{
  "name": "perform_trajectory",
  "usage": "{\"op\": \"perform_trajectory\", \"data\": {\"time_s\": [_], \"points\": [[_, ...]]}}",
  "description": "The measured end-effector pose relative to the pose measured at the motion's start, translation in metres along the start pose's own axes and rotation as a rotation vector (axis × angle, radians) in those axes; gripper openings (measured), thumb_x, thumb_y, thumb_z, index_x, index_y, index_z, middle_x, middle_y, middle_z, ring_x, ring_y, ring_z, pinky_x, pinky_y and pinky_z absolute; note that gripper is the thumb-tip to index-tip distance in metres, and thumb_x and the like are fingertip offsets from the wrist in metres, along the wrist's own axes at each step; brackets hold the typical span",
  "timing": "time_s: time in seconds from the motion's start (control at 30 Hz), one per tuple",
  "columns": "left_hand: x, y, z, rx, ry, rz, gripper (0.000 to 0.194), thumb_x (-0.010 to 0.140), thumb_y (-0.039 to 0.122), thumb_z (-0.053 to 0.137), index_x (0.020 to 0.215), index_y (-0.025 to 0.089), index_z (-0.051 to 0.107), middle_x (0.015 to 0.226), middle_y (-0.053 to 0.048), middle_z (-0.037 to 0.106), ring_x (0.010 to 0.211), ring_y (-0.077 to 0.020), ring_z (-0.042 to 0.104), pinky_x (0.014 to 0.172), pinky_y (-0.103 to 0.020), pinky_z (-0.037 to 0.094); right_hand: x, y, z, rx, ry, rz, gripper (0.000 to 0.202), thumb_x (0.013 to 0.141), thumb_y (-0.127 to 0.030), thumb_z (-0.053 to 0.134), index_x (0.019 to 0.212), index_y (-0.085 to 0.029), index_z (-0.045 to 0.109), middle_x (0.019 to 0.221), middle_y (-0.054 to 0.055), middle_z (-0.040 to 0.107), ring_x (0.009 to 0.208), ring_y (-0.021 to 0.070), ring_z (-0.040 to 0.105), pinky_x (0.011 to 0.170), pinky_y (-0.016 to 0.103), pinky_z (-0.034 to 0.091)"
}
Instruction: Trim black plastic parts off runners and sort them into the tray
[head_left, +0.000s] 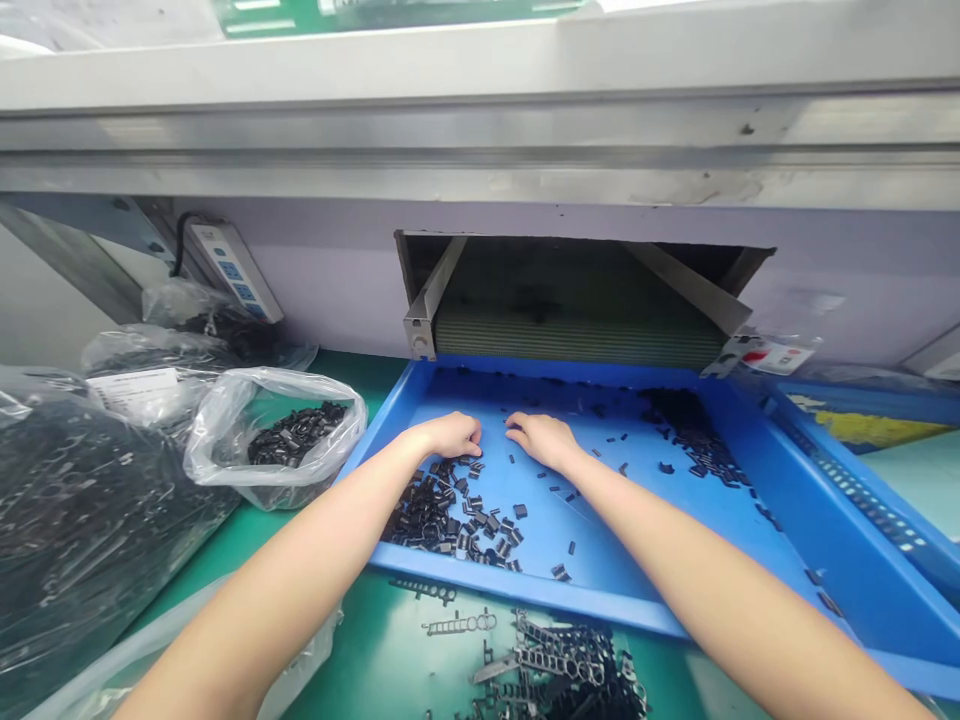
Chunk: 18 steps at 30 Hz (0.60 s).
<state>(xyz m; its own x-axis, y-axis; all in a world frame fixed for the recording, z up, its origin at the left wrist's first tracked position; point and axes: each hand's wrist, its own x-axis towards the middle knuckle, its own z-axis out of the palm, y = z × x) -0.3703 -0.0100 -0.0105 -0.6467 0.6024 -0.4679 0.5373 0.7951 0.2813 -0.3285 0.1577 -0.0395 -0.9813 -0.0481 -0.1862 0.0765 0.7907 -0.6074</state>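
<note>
Both my hands are over the blue tray [592, 600], close together near its middle. My left hand [453, 436] is closed, its fingers curled down at the edge of a pile of small black plastic pieces [427, 510]; whatever it holds is hidden. Just to the right, my right hand [546, 440] has its fingers bent and drawn together in a pinch low over the tray floor. A dark speck shows at its fingertips, too small to name. Scattered black pieces lie between and below the hands, and another heap [690, 430] fills the tray's far right corner.
Left of the tray stands an open plastic bag [274, 385] with black pieces, beside larger filled bags [97, 490]. Black plastic frames [555, 665] lie in front. Behind, a conveyor belt [570, 335] ends above the tray, between metal brackets. A power strip [236, 270] leans at the left.
</note>
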Motion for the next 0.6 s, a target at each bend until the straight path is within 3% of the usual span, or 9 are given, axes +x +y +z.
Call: {"op": "perform_trajectory", "data": {"time_s": [0.23, 0.33, 0.47, 0.6], "points": [[0.002, -0.006, 0.002, -0.146, 0.093, -0.018, 0.02, 0.083, 0.03, 0.051, 0.081, 0.012, 0.057, 0.078, -0.001, 0.058, 0.07, -0.0126, 0.056, 0.066, -0.03, 0.047, 0.003, -0.003, 0.001, -0.045, -0.013, 0.075, 0.022, 0.084, -0.028, 0.051, 0.101, -0.013, 0.054, 0.101, 0.006, 0.057, 0.089, 0.0175, 0.055, 0.078, 0.039, 0.046], [0.001, -0.01, -0.001, -0.259, 0.173, -0.057, 0.026, 0.086, 0.035, 0.044, 0.08, 0.012, 0.055, 0.066, 0.002, 0.054, 0.053, -0.0083, 0.05, 0.051, -0.023, 0.043, 0.002, 0.006, -0.004, 0.082, -0.005, 0.078, 0.022, 0.087, -0.032, 0.047, 0.095, -0.012, 0.055, 0.085, 0.003, 0.058, 0.07, 0.0118, 0.057, 0.063, 0.03, 0.049], [-0.003, -0.013, -0.006, -0.342, 0.243, -0.092, 0.038, 0.089, 0.04, 0.03, 0.067, 0.014, 0.047, 0.052, 0.004, 0.046, 0.038, -0.0057, 0.037, 0.039, -0.02, 0.03, -0.003, 0.011, -0.017, 0.307, 0.013, 0.033, 0.029, 0.093, -0.032, 0.029, 0.092, -0.012, 0.051, 0.07, 0.0, 0.056, 0.05, 0.0066, 0.051, 0.043, 0.019, 0.041], [-0.004, -0.016, -0.006, -0.307, 0.22, -0.055, 0.027, 0.078, 0.036, 0.052, 0.062, 0.016, 0.045, 0.056, 0.005, 0.05, 0.05, -0.0083, 0.046, 0.048, -0.02, 0.034, -0.008, 0.005, -0.02, 0.404, 0.024, -0.042, 0.033, 0.092, -0.021, 0.016, 0.09, -0.014, 0.048, 0.076, 0.004, 0.06, 0.05, 0.0067, 0.052, 0.037, 0.017, 0.034]]}}
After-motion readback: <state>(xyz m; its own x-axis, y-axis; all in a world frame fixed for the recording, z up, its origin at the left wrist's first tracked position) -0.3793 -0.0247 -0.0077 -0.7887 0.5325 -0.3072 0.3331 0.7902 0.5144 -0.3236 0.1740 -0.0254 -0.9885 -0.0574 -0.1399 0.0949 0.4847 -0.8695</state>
